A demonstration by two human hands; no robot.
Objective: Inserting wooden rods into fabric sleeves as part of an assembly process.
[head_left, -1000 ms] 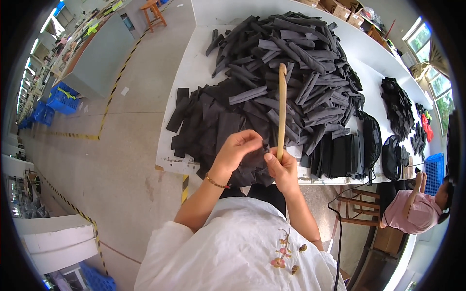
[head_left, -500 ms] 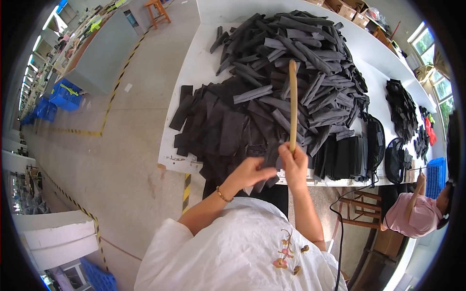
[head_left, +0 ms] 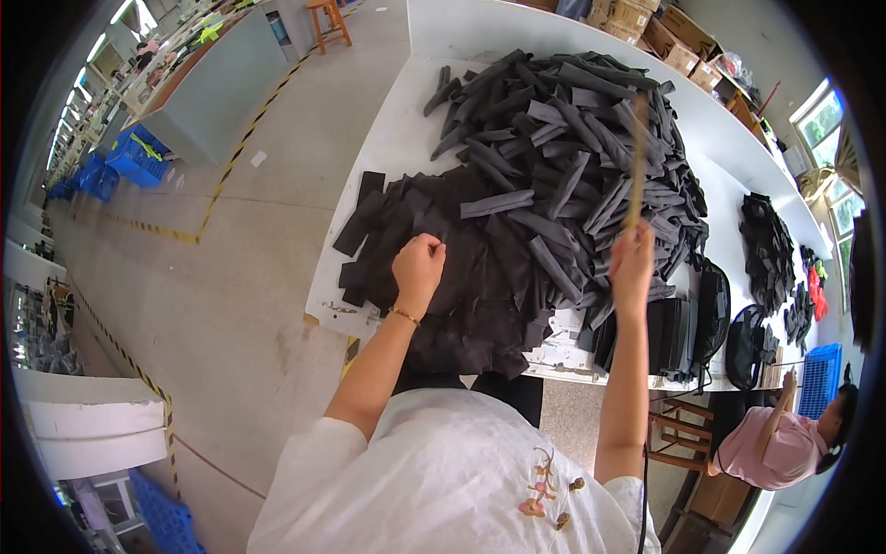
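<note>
My right hand (head_left: 632, 268) grips the lower end of a light wooden stick (head_left: 639, 157), which stands up over the pile and is smeared by motion. Below and behind it lies a big heap of dark grey fabric tubes (head_left: 563, 129). On the left, my left hand (head_left: 420, 272) is closed above a spread of flat black fabric pieces (head_left: 461, 286). Its fingertips are pressed together, and whatever they hold, if anything, is lost against the dark cloth.
The white table (head_left: 383, 138) has a raised back wall. Stacked black pieces (head_left: 678, 332) and a black mesh-like bag (head_left: 712, 305) stand at its right front. Farther right sit another dark heap (head_left: 766, 249), a blue basket (head_left: 820, 379) and a person in pink (head_left: 771, 448).
My hands have moved apart, the left one to the left over the flat black pieces. My right hand has swung right and farther out with the stick. The head view has shifted slightly.
</note>
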